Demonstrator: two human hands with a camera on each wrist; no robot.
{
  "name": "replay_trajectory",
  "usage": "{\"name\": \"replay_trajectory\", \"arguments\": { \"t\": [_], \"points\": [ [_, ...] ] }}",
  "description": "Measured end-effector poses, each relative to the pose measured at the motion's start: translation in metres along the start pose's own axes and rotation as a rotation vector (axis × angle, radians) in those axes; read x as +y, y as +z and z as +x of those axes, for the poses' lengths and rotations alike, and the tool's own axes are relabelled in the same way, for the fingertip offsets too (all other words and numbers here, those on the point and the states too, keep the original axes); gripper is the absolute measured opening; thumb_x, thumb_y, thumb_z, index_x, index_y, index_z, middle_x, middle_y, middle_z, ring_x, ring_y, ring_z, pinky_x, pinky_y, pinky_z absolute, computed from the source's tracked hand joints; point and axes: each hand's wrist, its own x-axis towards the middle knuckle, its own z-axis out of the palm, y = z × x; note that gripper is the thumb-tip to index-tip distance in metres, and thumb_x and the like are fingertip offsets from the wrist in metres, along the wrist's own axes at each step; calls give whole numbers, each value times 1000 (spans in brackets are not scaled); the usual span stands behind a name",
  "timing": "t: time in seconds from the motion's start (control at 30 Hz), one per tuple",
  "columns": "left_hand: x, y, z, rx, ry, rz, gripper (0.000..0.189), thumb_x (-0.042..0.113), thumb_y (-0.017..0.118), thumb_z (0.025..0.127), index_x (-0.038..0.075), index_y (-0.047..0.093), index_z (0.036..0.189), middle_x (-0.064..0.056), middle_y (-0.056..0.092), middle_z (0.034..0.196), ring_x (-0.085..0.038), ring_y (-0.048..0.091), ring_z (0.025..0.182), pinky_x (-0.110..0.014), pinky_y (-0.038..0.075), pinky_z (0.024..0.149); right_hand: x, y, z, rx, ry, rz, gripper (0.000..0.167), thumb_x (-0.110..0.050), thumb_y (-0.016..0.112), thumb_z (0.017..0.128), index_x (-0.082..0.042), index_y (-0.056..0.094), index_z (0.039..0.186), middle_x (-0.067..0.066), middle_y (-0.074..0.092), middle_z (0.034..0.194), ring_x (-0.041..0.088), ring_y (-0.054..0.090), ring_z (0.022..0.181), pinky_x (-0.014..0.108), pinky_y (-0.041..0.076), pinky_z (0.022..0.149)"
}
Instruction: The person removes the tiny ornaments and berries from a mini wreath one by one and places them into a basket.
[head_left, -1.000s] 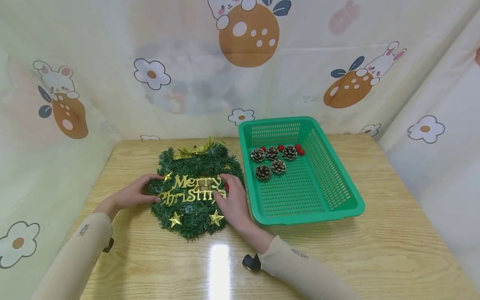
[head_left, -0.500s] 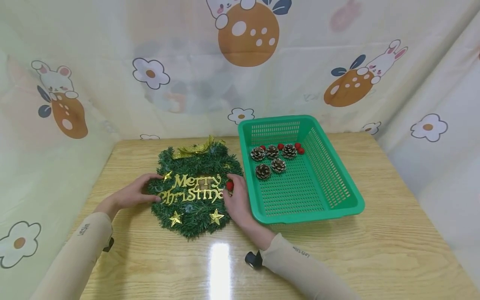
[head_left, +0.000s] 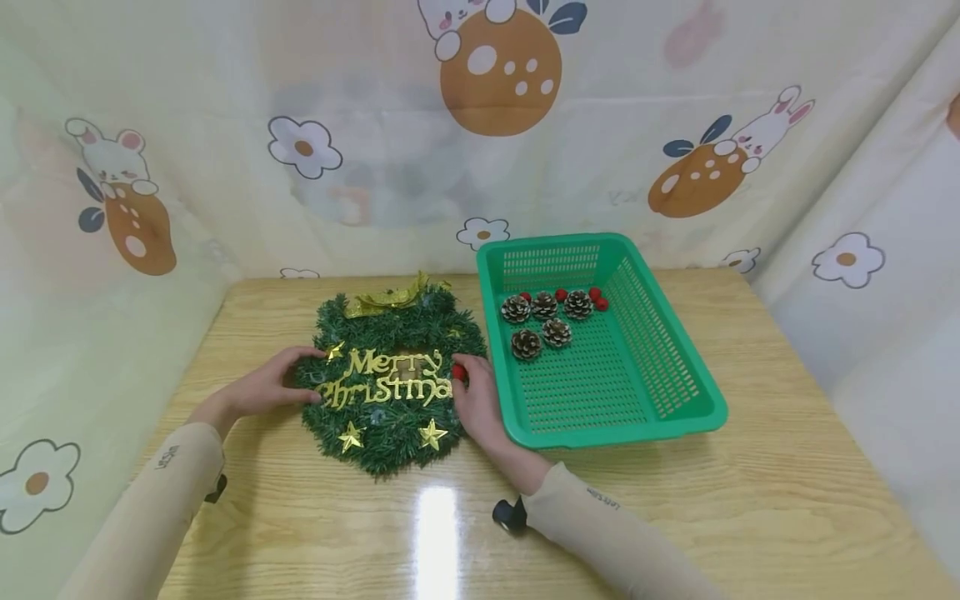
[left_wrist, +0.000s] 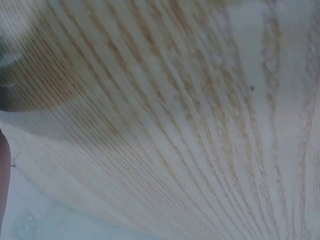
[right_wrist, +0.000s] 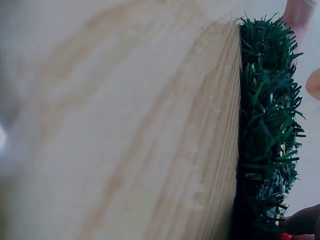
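In the head view, a green tinsel Christmas wreath point(head_left: 390, 454) lies on the table, with a gold "Merry Christmas" sign point(head_left: 397, 389) across its middle. My left hand point(head_left: 262, 387) holds the wreath's left edge, thumb and fingers spread apart over the greenery. At the opposite edge, my right hand point(head_left: 480, 404) has its thumb and forefinger about a small red berry point(head_left: 458, 372) and covers the sign's end. Gold stars point(head_left: 432, 434) and a gold bow point(head_left: 386, 302) decorate the wreath. The right wrist view shows the wreath's green side point(right_wrist: 270, 110) and a bit of red below.
A green plastic basket point(head_left: 611, 437) stands right beside the wreath and my right hand. Inside it are several pine cones point(head_left: 557, 332) and red berries point(head_left: 602, 305). A patterned curtain point(head_left: 390, 167) hangs behind the wooden table point(head_left: 712, 500).
My right hand has drawn back right from the sign's last letters to the wreath's right edge, its fingers closing in about the red berry. The left hand has stayed in place.
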Motion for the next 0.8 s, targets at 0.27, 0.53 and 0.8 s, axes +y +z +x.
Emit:
{"name": "replay_trajectory", "arguments": {
  "t": [0.27, 0.53, 0.8],
  "points": [
    [0, 0, 0, 0, -1, 0, 75, 27, 76, 85, 4, 37, 146, -26, 27, 152, -48, 19, 141, -67, 11, 112, -4, 0, -4, -13, -42, -17, 30, 9, 63, 87, 9, 65, 117, 23, 65, 117, 36, 61, 111, 41, 51, 96],
    [3, 0, -1, -10, -20, -4, 75, 28, 75, 87, 4, 36, 146, -26, 25, 153, -48, 17, 141, -67, 11, 112, -32, -2, -9, -105, -13, 5, 32, 0, 63, 92, 4, 64, 124, 17, 65, 123, 23, 68, 97, 25, 57, 79],
    [1, 0, 0, -8, -14, 1, 74, 26, 75, 87, 4, 36, 146, -27, 24, 153, -49, 16, 141, -68, 11, 112, -70, -14, -3, -202, 22, 123, 35, -5, 61, 95, 1, 61, 129, 16, 63, 128, 23, 66, 108, 18, 52, 87]
  ]
}}
